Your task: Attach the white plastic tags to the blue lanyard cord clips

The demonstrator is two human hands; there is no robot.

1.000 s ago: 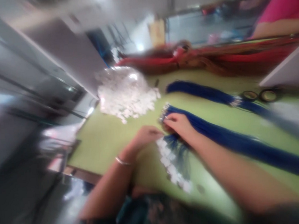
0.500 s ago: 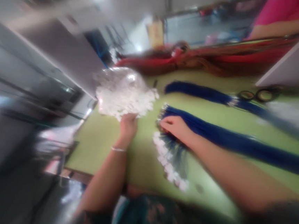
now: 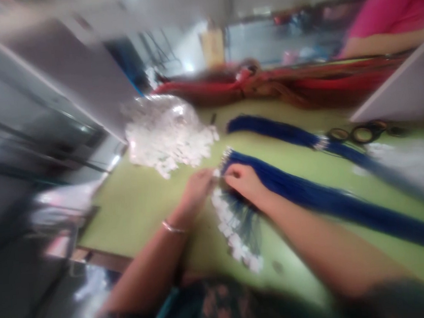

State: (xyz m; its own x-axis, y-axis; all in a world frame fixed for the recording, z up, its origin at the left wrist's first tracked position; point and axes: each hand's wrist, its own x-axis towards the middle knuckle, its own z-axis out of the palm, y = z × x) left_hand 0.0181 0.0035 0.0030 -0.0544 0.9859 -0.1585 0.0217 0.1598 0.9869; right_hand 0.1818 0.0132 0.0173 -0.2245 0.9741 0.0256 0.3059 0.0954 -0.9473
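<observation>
My left hand (image 3: 199, 184) is closed in a pinch on a small white connector housing (image 3: 216, 172). Just to its right, my right hand (image 3: 241, 178) pinches the end of a blue wire; its fingertips are close to the housing, and blur hides whether the two touch. A thick bundle of blue wires (image 3: 311, 193) runs from beside my right hand toward the lower right. Below my hands, a row of white connectors (image 3: 230, 231) hangs on blue wire ends fanned over the green table. A clear plastic bag (image 3: 168, 133) spills many more white housings behind my left hand.
A second blue wire bundle (image 3: 272, 128) lies farther back, near black-handled scissors (image 3: 362, 134). Red and brown wires (image 3: 206, 91) stretch across the back of the green table (image 3: 134, 205). A person in a pink sleeve (image 3: 388, 10) is at upper right. White plastic (image 3: 413, 166) lies at right.
My left hand went from beside the right hand to the pile of white housings, then came back with one. My right hand stayed at the blue wire ends. The view shifted slightly.
</observation>
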